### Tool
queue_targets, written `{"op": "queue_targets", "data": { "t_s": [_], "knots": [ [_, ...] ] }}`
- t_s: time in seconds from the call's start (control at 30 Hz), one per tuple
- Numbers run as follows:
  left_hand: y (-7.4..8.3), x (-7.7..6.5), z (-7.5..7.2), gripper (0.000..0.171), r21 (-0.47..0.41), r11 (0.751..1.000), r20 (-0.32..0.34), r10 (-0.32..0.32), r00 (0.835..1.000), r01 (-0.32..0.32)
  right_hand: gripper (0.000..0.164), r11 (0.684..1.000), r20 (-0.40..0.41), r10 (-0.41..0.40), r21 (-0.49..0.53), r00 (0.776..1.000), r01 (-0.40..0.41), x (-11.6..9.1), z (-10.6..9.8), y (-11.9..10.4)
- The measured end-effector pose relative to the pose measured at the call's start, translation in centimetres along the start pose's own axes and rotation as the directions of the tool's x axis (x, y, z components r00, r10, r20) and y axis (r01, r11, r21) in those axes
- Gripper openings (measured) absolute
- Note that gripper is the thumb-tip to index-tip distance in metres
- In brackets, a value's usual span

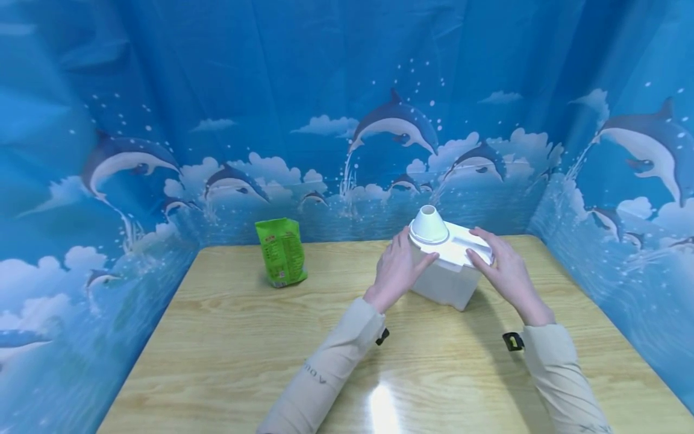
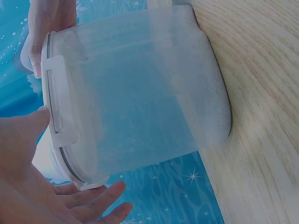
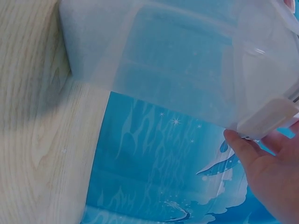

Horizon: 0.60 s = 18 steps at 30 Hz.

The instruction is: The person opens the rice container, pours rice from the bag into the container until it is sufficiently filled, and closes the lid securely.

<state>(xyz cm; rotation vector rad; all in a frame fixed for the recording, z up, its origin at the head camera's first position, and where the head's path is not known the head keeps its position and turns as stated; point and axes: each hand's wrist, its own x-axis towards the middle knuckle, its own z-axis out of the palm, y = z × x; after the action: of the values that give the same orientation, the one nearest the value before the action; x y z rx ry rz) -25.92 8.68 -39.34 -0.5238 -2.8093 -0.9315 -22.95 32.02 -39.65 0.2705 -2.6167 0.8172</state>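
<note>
A translucent plastic storage container (image 1: 441, 283) is at the table's back right, its base down by the tabletop. Its white lid (image 1: 459, 248) has side clips, and a white cone-shaped piece (image 1: 430, 226) sits on top. My left hand (image 1: 398, 265) holds the lid's left end, thumb at the front edge and fingers spread along the side near a clip (image 2: 88, 185). At the opposite end, my right hand (image 1: 506, 271) grips the lid with the thumb in front. In the right wrist view its fingertips touch beside a clip (image 3: 268, 116); some fingers are hidden.
A green printed pouch (image 1: 282, 252) stands on the wooden table (image 1: 228, 349), left of the container. Blue dolphin-print sheeting (image 1: 303, 78) encloses the table's back and sides.
</note>
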Motion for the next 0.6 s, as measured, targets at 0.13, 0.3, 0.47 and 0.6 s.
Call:
{"op": "queue_targets", "data": {
  "t_s": [0.13, 0.3, 0.47, 0.6],
  "knots": [
    [0.0, -0.2, 0.0, 0.087, 0.009, 1.000, -0.009, -0.004, 1.000, 0.004, 0.054, 1.000, 0.009, 0.002, 0.000, 1.000, -0.002, 0.0, 0.0, 0.0],
    [0.0, -0.6, 0.0, 0.088, 0.020, 1.000, -0.024, -0.016, 1.000, 0.017, 0.055, 1.000, 0.027, -0.001, 0.007, 1.000, 0.000, -0.1, -0.1, 0.0],
    [0.0, -1.0, 0.0, 0.087, 0.031, 0.999, -0.051, -0.017, 0.999, 0.019, 0.055, 1.000, 0.045, -0.016, 0.027, 0.999, 0.015, -0.2, -0.1, 0.1],
    [-0.1, -1.3, 0.0, 0.087, 0.016, 1.000, -0.057, -0.015, 0.998, 0.015, 0.055, 0.998, 0.051, -0.032, 0.049, 0.998, 0.030, -0.1, 0.0, 0.1]
  ]
}}
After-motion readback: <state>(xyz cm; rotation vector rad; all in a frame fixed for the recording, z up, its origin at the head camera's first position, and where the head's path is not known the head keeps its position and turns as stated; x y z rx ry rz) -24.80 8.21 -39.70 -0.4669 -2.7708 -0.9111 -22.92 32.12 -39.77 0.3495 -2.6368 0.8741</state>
